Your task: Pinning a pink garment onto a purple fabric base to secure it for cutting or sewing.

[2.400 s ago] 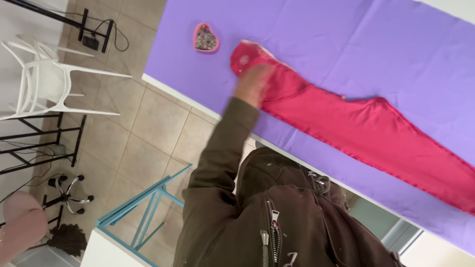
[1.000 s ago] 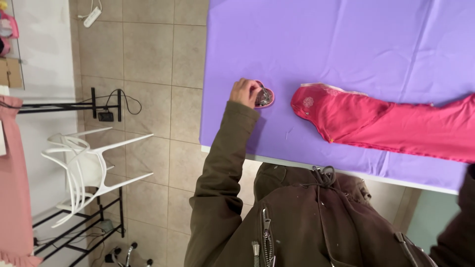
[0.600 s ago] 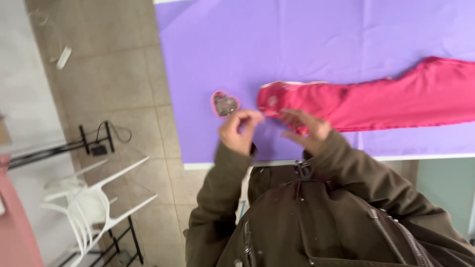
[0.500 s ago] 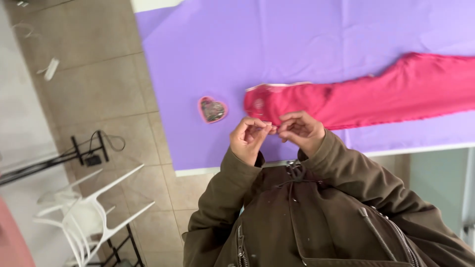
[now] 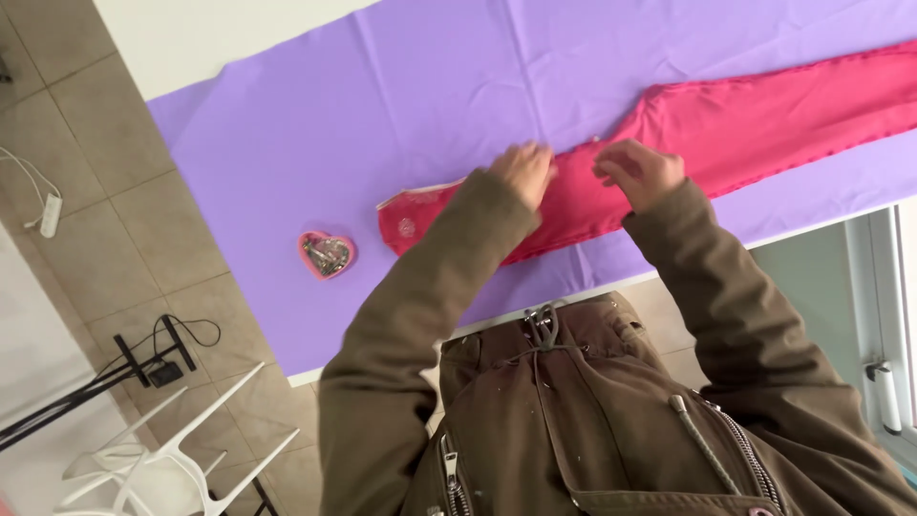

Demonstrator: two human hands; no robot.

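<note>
Left hand: the left hand (image 5: 523, 172) is over the pink trousers (image 5: 726, 124), at the upper edge of the narrow part of the cloth. The fingers are curled, but the picture is blurred there, so I cannot tell if they pinch the cloth or something small.

Right hand: the right hand (image 5: 642, 172) is just beside the left one, also over the pink cloth. The fingers are bent inward, half closed. I cannot tell if it holds anything.

Pink trousers: they lie flat and stretched out on the purple cloth (image 5: 401, 105), from the middle of the picture to the right edge. The end near the heart-shaped dish shows a light inner band. Both hands are over the part between this end and the wider part.

Heart-shaped dish: a small pink heart-shaped dish (image 5: 327, 254) stands on the purple cloth, near the end of the trousers but apart from it. Small shiny things are inside; they are too small to tell.

Tabletop: the purple cloth covers the tabletop (image 5: 239, 43), and a white strip of it shows at the top.

Person: brown jacket sleeves reach from below to both hands.

Floor: beige tiles (image 5: 105, 220), a white chair (image 5: 162, 459) at the lower left, and black cables near it.
</note>
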